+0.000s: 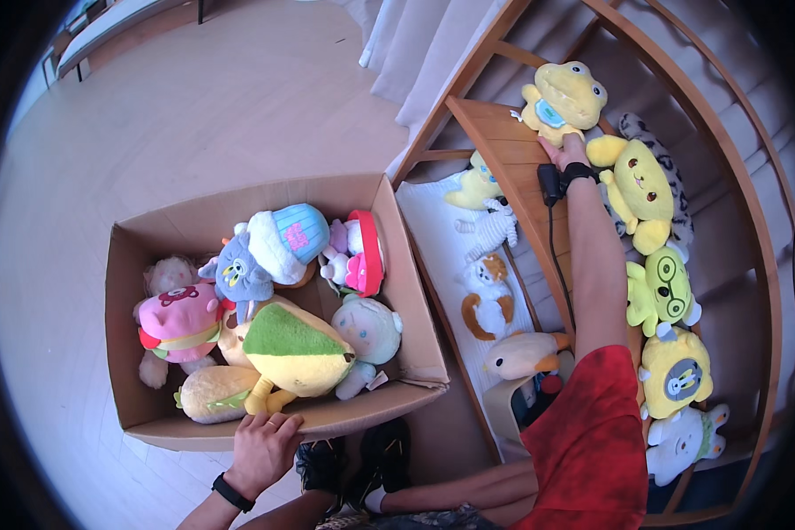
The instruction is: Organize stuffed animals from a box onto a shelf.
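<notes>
My left hand [266, 445] grips the near rim of an open cardboard box [344, 419], fingers over the edge. Several plush toys lie in the box, among them a green and yellow plush [301, 348], a grey cat plush with a blue cupcake body [265, 255], and a pink sandwich-shaped plush [180, 318]. At the upper wooden shelf [503, 136], my right hand [566, 151] holds a yellow plush with a light-blue bib [565, 99] by its lower end; its fingers are partly hidden by the toy. Beside it sits a yellow long-eared plush [639, 182].
More plush toys line the upper shelf, including a green one with glasses [666, 291] and a white one [682, 437]. A lower shelf [430, 205] holds a cat plush [490, 295] and a bird plush [527, 354]. A black cable [556, 258] hangs from my right wrist. Curtains [417, 59] hang behind.
</notes>
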`<control>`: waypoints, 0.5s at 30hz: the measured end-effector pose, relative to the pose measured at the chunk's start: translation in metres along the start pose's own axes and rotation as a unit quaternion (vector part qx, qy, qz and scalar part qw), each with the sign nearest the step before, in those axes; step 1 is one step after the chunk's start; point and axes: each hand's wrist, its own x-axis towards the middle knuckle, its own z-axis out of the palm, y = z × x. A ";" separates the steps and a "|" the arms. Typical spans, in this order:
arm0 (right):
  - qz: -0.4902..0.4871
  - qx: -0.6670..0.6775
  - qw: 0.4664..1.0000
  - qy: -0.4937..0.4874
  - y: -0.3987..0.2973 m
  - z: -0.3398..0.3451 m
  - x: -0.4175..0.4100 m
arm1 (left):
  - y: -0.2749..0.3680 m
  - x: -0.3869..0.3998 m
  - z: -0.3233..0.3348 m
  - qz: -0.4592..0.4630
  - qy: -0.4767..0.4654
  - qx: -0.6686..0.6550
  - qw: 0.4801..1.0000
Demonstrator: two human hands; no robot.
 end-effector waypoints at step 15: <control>0.044 0.023 0.999 0.008 0.004 -0.004 -0.002 | 0.002 -0.002 -0.002 -0.015 -0.011 0.008 1.000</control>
